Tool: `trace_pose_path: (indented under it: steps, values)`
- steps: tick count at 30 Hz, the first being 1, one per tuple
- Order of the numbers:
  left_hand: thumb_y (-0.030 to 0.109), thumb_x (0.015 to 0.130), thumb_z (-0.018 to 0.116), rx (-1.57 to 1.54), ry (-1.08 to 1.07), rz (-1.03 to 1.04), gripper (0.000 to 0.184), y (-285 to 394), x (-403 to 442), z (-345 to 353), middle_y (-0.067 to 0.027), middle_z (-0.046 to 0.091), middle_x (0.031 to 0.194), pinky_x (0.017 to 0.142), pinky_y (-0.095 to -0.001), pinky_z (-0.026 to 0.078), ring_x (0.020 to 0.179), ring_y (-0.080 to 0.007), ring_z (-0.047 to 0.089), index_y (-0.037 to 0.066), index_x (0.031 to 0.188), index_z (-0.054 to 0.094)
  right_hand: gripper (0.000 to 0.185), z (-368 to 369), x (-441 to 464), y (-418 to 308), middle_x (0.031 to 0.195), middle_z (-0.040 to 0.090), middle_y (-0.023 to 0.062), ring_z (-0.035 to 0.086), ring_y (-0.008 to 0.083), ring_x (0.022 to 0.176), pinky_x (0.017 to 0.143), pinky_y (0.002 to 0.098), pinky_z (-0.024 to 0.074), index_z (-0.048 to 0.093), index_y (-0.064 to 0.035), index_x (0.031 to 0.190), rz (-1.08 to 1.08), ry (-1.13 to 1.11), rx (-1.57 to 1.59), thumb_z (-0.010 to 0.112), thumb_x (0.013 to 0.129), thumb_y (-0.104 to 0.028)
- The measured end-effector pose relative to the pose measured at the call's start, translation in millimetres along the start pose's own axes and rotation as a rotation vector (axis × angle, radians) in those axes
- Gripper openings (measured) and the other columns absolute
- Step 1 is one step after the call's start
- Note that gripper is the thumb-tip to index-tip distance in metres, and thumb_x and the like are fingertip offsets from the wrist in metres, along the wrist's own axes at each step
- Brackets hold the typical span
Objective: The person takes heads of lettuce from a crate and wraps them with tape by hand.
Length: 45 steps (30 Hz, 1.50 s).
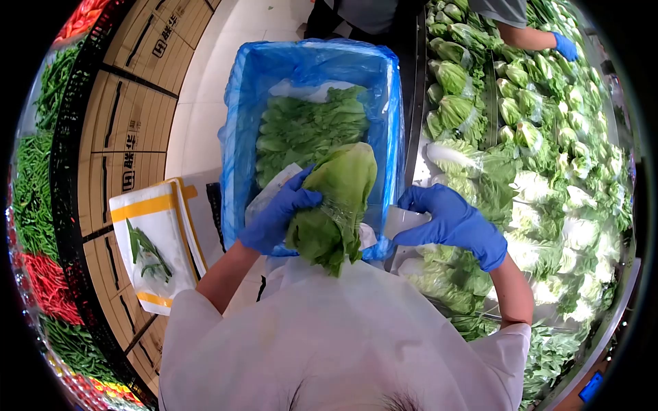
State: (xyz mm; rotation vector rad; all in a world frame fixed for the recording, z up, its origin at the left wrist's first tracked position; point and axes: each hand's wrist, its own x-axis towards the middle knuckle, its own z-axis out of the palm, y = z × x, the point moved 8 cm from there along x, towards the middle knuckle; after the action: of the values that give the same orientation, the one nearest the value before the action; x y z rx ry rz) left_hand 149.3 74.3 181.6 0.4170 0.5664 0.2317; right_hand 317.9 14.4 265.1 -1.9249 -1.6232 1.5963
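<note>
My left hand (277, 218), in a blue glove, is closed on a head of leafy lettuce (343, 181). The lettuce stands out over the near end of a crate lined with blue plastic (236, 116), its darker leaf tips toward me. A clear film band lies across its middle. My right hand (452, 222), also gloved in blue, pinches a whitish translucent roll (403, 220) that looks like clear tape. A faint clear strip seems to run from it to the lettuce. More green lettuce (312, 120) lies inside the crate.
Heads of leafy vegetables (528, 123) fill the display at right, with cabbages (534, 212) nearer. Another person's gloved hand (565, 46) reaches over it at the top. A white and yellow folded box (161, 233) carries loose green leaves at left, beside a pepper shelf (51, 288).
</note>
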Motion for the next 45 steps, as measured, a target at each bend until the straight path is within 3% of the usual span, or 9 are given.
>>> trace_pose_path:
  steps: [5, 8, 14, 20, 23, 27, 30, 36, 45]
  values:
    - [0.016, 0.070, 0.064, -0.074, -0.040, -0.158, 0.073, -15, 3, 14, -0.0093, 0.045, 0.126, 0.098, -0.0337, 0.038, 0.115, -0.0214, 0.046, 0.004, 0.133, 0.031, 0.044, 39, 7, 26, 0.084, 0.062, 0.0159, 0.060, 0.0230, 0.071, 0.067, 0.0307, 0.0458, 0.061, -0.0017, 0.094, -0.097, -0.124, -0.264, 0.073, 0.068, -0.035]
    - [0.010, 0.069, 0.061, 0.311, -0.099, -0.256, 0.070, -28, 8, 23, -0.0089, 0.046, 0.125, 0.097, -0.0290, 0.036, 0.111, -0.0167, 0.047, 0.003, 0.132, 0.033, 0.056, 78, 7, 56, 0.084, 0.063, 0.0175, 0.062, 0.0286, 0.077, 0.070, 0.0358, 0.0472, 0.057, -0.0011, 0.104, -0.069, -0.270, -0.033, 0.071, 0.066, -0.040]
    - [0.010, 0.067, 0.064, 0.361, -0.157, -0.486, 0.070, -45, 4, 40, -0.0081, 0.050, 0.118, 0.093, -0.0279, 0.038, 0.106, -0.0148, 0.049, 0.002, 0.130, 0.036, 0.063, 124, -1, 85, 0.112, 0.057, 0.0081, 0.054, 0.0182, 0.102, 0.090, 0.0324, 0.0427, 0.042, -0.0041, 0.126, 0.147, -0.287, 0.741, 0.071, 0.071, -0.016]
    - [0.017, 0.065, 0.073, 0.855, -0.341, -0.462, 0.070, -37, 13, 64, -0.0079, 0.053, 0.111, 0.089, -0.0257, 0.039, 0.101, -0.0139, 0.050, 0.001, 0.126, 0.041, 0.044, 114, 25, 99, 0.113, 0.056, 0.0086, 0.054, 0.0182, 0.103, 0.088, 0.0299, 0.0446, 0.048, -0.0038, 0.119, -0.498, 0.081, 0.483, 0.063, 0.079, -0.013]
    - [0.021, 0.064, 0.075, 1.101, -0.343, -0.398, 0.070, -41, 22, 65, -0.0073, 0.054, 0.105, 0.087, -0.0257, 0.040, 0.098, -0.0144, 0.051, 0.003, 0.124, 0.044, 0.031, 130, 32, 121, 0.102, 0.060, 0.0087, 0.059, 0.0161, 0.091, 0.080, 0.0292, 0.0487, 0.056, -0.0045, 0.108, 0.398, -0.282, 1.779, 0.061, 0.082, -0.020]
    - [0.023, 0.061, 0.078, 1.188, -0.216, -0.269, 0.068, -17, 28, 82, -0.0070, 0.054, 0.101, 0.088, -0.0262, 0.039, 0.097, -0.0146, 0.051, 0.004, 0.119, 0.048, 0.029, 81, 31, 104, 0.098, 0.061, 0.0085, 0.060, 0.0154, 0.087, 0.077, 0.0285, 0.0496, 0.056, -0.0031, 0.106, 0.181, 0.098, 1.633, 0.055, 0.086, -0.024]
    - [0.021, 0.056, 0.082, 1.415, -0.130, 0.190, 0.066, 15, 22, 93, -0.0083, 0.053, 0.103, 0.088, -0.0276, 0.040, 0.099, -0.0151, 0.051, 0.003, 0.112, 0.051, 0.045, 47, 20, 61, 0.114, 0.053, 0.0098, 0.054, 0.0169, 0.103, 0.088, 0.0284, 0.0439, 0.041, -0.0025, 0.125, -0.006, 0.107, 1.527, 0.052, 0.087, -0.023]
    - [0.010, 0.055, 0.081, 1.262, 0.032, -0.171, 0.078, 24, 13, 81, -0.0080, 0.050, 0.109, 0.090, -0.0289, 0.039, 0.106, -0.0159, 0.046, 0.004, 0.122, 0.043, 0.050, 5, 7, 14, 0.118, 0.050, 0.0096, 0.049, 0.0148, 0.108, 0.091, 0.0257, 0.0398, 0.037, 0.0020, 0.127, -0.288, 0.149, 0.920, 0.052, 0.088, -0.025]
    - [0.003, 0.062, 0.072, 0.790, -0.173, -0.146, 0.081, 33, 17, 110, -0.0072, 0.044, 0.125, 0.097, -0.0315, 0.036, 0.114, -0.0190, 0.044, 0.004, 0.132, 0.031, 0.050, -13, 24, -13, 0.115, 0.051, 0.0111, 0.048, 0.0163, 0.103, 0.091, 0.0250, 0.0369, 0.044, 0.0024, 0.121, -0.346, 0.033, 0.768, 0.054, 0.086, -0.031]
